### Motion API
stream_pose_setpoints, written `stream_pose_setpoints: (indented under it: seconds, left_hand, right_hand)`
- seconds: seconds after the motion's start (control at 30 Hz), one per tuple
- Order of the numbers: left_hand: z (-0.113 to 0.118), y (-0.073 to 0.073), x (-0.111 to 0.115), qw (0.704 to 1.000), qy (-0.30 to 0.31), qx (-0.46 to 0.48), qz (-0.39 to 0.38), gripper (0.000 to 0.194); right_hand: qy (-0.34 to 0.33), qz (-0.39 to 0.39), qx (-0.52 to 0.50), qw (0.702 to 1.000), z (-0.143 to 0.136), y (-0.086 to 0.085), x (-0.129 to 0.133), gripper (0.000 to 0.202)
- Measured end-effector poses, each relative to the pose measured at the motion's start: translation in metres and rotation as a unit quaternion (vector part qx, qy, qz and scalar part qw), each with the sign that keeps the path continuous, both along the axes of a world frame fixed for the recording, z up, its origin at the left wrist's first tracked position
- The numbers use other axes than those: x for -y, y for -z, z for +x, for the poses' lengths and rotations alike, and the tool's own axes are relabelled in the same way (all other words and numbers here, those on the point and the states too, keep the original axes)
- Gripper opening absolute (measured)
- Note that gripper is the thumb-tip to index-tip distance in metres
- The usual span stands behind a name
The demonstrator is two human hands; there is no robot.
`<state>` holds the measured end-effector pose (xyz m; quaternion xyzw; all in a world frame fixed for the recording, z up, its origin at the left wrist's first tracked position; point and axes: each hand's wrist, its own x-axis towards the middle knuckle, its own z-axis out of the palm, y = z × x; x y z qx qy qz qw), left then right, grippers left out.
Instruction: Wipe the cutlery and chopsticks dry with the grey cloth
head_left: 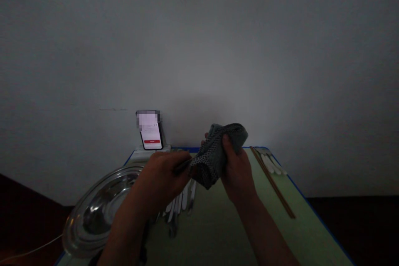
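Bunched in my right hand [238, 170] is a dark checked cloth [215, 156], with the thumb pressed on its front face. My left hand [163, 174] is closed, palm down, around a thin dark utensil [182, 167]. That utensil runs toward the cloth's left side, and its far end is hidden, so I cannot tell its kind. Below and behind the left hand, several pieces of cutlery [177, 208] with pale handles lie on the pale green table [224, 232]. Both hands are held above the table.
A wide shiny metal basin [102, 208] stands at the left, partly behind my left forearm. Brown chopsticks [274, 185] and several white-handled utensils [269, 163] lie at the right. A lit phone [151, 131] leans against the grey wall [199, 50] at the back.
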<state>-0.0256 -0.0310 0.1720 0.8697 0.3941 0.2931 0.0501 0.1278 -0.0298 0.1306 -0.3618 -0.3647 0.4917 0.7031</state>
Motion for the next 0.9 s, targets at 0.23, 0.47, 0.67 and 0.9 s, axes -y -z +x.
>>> stream_pose_setpoints:
  seconds: [0.23,0.47,0.67,0.9]
  left_hand:
    - [-0.027,-0.006,0.000,0.995,0.003,-0.049,-0.086,0.040]
    - [-0.027,-0.004,0.005,0.992,0.009,-0.061,-0.113,0.041]
    - [-0.026,-0.006,0.004,0.992,0.009,-0.049,-0.120,0.041]
    - [-0.025,-0.007,0.004,0.989,0.003,-0.031,-0.145,0.040]
  right_hand:
    - [-0.134,0.051,0.405,0.903,0.057,-0.009,0.006,0.015]
    - [-0.110,0.090,0.457,0.878,0.053,-0.022,0.016,0.029]
    - [-0.059,0.080,0.397,0.912,0.054,-0.017,0.014,0.028]
    - [-0.145,0.099,0.199,0.964,0.054,-0.013,0.012,0.028]
